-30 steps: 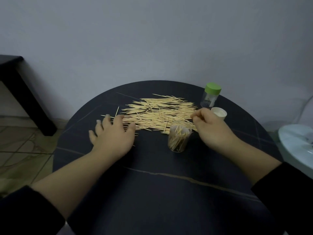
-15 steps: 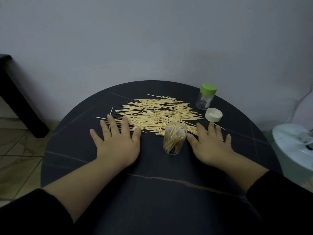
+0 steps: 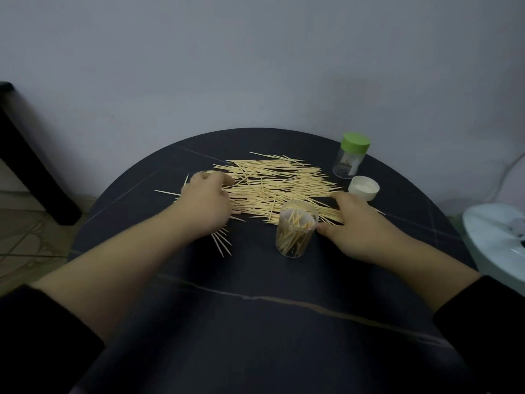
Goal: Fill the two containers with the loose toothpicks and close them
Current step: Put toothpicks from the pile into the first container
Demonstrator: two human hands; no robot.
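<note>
Loose toothpicks [image 3: 272, 186] lie in a wide pile on the round dark table [image 3: 255, 322]. My left hand [image 3: 206, 207] is curled over the pile's left end and grips a bundle of toothpicks [image 3: 221, 243] whose tips stick out below my palm. A clear open container [image 3: 295, 228], partly filled with toothpicks, stands at the pile's near edge. My right hand [image 3: 359, 224] lies just right of it, fingers stretched onto the pile, thumb close to the container. A second clear container with a green lid [image 3: 350, 157] stands at the back right, and a white lid [image 3: 364, 188] lies in front of it.
A pale round object [image 3: 497, 243] sits beyond the table's right edge. A dark piece of furniture [image 3: 31, 166] stands on the tiled floor at the left. The wall rises right behind the table.
My left hand went from flat on the table to curled around a bundle of toothpicks. My right hand has slid forward onto the pile beside the open container.
</note>
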